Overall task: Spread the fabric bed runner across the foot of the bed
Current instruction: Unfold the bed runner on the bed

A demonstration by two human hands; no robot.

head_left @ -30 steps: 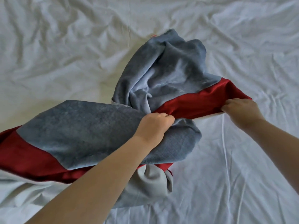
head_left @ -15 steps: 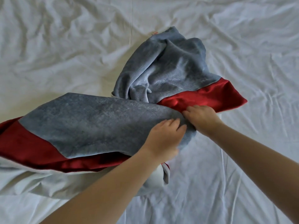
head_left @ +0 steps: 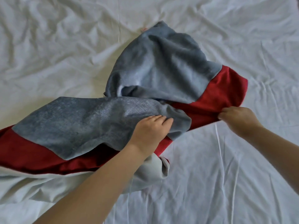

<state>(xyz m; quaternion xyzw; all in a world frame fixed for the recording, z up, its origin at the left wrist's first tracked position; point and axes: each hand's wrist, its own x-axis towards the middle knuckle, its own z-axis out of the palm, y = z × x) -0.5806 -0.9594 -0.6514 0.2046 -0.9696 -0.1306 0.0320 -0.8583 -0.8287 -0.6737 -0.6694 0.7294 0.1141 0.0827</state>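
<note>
The bed runner [head_left: 77,120] is grey fabric with a red border and a pale lining. It lies bunched and twisted across the white bed sheet [head_left: 226,175]. One stretch runs off the left edge; a crumpled grey heap rises behind the middle. My left hand [head_left: 152,131] presses flat on a grey fold near the centre, fingers extended. My right hand [head_left: 237,118] pinches the near edge of the red border at the right end. A pale flap of lining hangs below my left wrist.
Wrinkled white sheet surrounds the runner on all sides. A seam in the sheet runs away from me at the top centre [head_left: 119,21].
My right hand has slid right along the red border, from beside my left hand to the right end. The red strip is pulled out longer. My left hand stays on the grey fold.
</note>
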